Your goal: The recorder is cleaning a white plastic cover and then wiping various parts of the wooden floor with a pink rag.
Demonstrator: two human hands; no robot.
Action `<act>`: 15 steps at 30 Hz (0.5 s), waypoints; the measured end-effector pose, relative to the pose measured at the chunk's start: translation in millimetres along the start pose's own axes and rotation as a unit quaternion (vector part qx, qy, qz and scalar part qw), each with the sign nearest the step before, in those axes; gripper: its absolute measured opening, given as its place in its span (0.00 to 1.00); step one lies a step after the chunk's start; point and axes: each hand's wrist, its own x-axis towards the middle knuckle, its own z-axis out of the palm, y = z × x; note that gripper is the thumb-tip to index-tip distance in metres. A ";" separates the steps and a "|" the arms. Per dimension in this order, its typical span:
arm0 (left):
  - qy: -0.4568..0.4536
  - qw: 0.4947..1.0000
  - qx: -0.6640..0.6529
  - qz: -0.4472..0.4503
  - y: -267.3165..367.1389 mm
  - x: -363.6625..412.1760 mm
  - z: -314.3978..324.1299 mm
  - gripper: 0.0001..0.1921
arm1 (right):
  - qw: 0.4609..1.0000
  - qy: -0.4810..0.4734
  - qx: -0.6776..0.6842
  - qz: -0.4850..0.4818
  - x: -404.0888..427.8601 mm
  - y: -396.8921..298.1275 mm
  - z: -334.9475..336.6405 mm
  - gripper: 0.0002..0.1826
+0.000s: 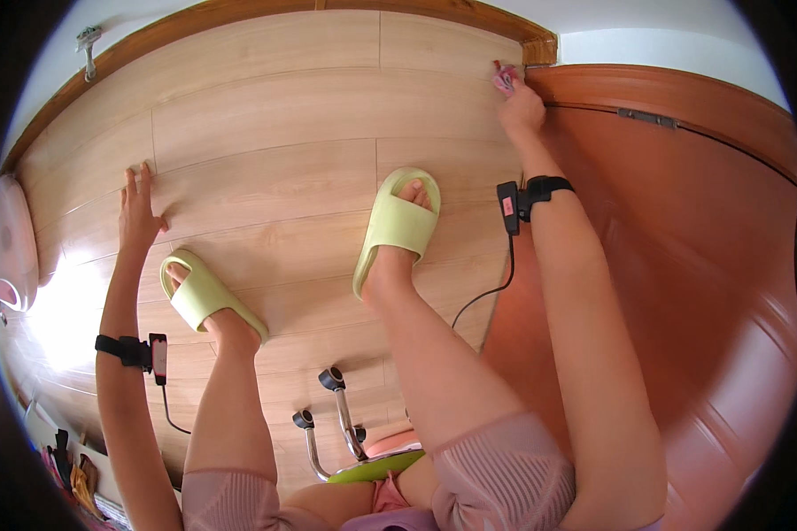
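My right hand (523,111) is closed around a small crumpled pink thing (505,78), possibly a cloth, with a thin reddish tip sticking out. It is at the foot of the brown door frame (539,52), where floor and frame meet. Over the light wood-plank floor (265,113), on the left, my left hand (139,209) is spread with nothing in it. Whether its fingertips press on the floor cannot be made out. Both forearms carry black straps with small cabled devices, one on the left forearm (158,358) and one on the right (509,207).
My feet stand between the hands in a left green slipper (202,302) and a right green slipper (405,232). A stool's chrome leg (349,425) rises below me. The reddish-brown door (697,279) fills the right side. A pink plastic object (14,239) stands far left.
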 end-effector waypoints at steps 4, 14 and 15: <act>-0.012 1.000 0.019 0.001 40.6 -13.6 10.9 0.62 | 0.988 0.034 0.083 -0.122 -58.8 -53.0 28.5 0.19; -0.075 0.967 0.222 0.101 139.4 -29.6 -25.7 0.70 | 0.979 0.139 0.146 -0.040 -32.2 -51.1 -12.7 0.25; -0.048 0.960 0.250 0.115 138.9 -19.6 -31.3 0.68 | 0.978 0.147 0.143 -0.042 -20.9 -43.6 -16.8 0.25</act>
